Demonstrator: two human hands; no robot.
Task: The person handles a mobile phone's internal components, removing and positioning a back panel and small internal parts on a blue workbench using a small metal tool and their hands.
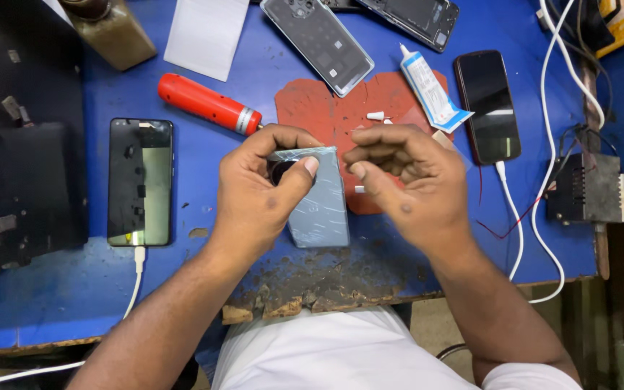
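On the blue desk (74, 289), just in front of the person, a grey phone back cover (321, 206) lies partly over a red mat (326, 108). The left hand (265, 191) is closed on the upper left corner of the cover, the thumb pressing near the dark round camera hole, the fingers curled over the top edge. The right hand (406, 177) is just beside the upper right corner, with fingers bent inward and the fingertips pinched close together; I cannot tell if it holds something small or only touches the cover edge.

The cover looks thin and light, probably plastic or glass with a glossy film, so I judge it slippery and easy to bend or crack if twisted. It seems safer to hold it by the long edges or corners, not to press in the flat middle, and to keep it supported on the mat.

Around it are a red screwdriver (207, 105), a glue tube (431, 90), a black phone (487, 105) on a white cable, another phone (140, 180) at the left, and a clear case (317, 40) above.
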